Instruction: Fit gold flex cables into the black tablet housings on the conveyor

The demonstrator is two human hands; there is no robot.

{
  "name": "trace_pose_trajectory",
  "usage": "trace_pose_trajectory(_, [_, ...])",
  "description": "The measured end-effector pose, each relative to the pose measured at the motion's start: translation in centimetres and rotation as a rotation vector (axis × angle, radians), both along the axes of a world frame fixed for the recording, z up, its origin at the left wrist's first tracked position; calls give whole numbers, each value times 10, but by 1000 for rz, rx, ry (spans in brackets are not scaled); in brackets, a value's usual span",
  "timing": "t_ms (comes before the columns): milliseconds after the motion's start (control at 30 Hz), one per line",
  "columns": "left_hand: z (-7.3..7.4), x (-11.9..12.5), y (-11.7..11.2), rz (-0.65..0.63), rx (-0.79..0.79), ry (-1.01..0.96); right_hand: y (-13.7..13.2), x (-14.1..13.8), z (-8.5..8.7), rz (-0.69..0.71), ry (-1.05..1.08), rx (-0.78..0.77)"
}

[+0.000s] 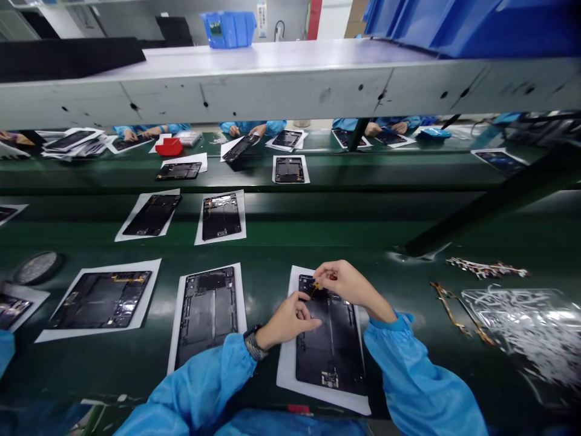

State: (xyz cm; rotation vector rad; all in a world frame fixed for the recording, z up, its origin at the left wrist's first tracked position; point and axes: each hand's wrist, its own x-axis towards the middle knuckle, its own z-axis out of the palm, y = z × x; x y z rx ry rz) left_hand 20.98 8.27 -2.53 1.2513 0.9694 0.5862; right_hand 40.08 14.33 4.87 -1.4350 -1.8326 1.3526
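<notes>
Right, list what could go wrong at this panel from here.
1. The right hand pinches a thin orange flex strip at the top edge of the dark panel; it could crease or tear.
2. The left hand presses on the panel, which lies on a loose white sheet and might slide.

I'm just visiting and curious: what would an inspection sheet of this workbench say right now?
Surface: dark green belt, with a grey shelf overhead.
Job's things: open tablet shell lying on a white sheet; a small orange strip sits at its top edge.
Clutter: two more shells on sheets to the left; clear bag of parts; round dark disc.
Hands: left hand rests on the shell; right hand pinches the strip.
Cables: orange flat cables loose beside the bag.
Surroundings: other people's hands in blue sleeves across the belt; red tray; blue bin.
</notes>
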Motion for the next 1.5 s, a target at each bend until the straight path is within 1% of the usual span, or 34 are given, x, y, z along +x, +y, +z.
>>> trace_pose_trajectory(67, [0, 2, 3, -13, 18, 65, 0, 0, 5, -6, 5, -12])
trace_pose_trajectory(133, [4, 3, 5, -42, 102, 188, 0, 1, 7, -16, 2, -16])
trace_pose_trajectory(200, [10, 1, 4, -60, 265, 329, 0, 3, 4, -19, -6, -2])
trace_pose_trajectory(333, [23, -4, -1, 1, 685, 569, 2, 7, -7, -17, -39, 46])
trace_pose_trajectory(433, [27, -10, -6, -32, 888, 724, 4, 6, -17, -6, -76, 84])
trace_pose_trajectory(533, [26, -18, -12, -109, 1006, 884, 7, 2, -25, 13, -110, 109])
trace_pose_trajectory(667, [17, -26, -18, -169, 1161, 1048, 14, -6, -40, 80, -177, 91])
trace_pose_trajectory(767, [12, -27, -17, -244, 1195, 1108, 20, -12, -52, 104, -218, 86])
trace_pose_trajectory(867, [13, -26, -10, -336, 1192, 1125, 27, -16, -59, 111, -270, 80])
trace_pose_trajectory(1067, [21, -24, 3, -491, 1190, 1129, 38, -19, -62, 112, -355, 48])
trace_pose_trajectory(1233, [25, -25, 8, -623, 1198, 1068, 50, -21, -66, 140, -399, 8])
trace_pose_trajectory(1367, [34, -25, 14, -648, 1167, 1025, 61, -22, -64, 161, -507, -21])
trace_pose_trajectory(1500, [44, -28, 17, -613, 1140, 976, 65, -22, -53, 140, -661, -4])
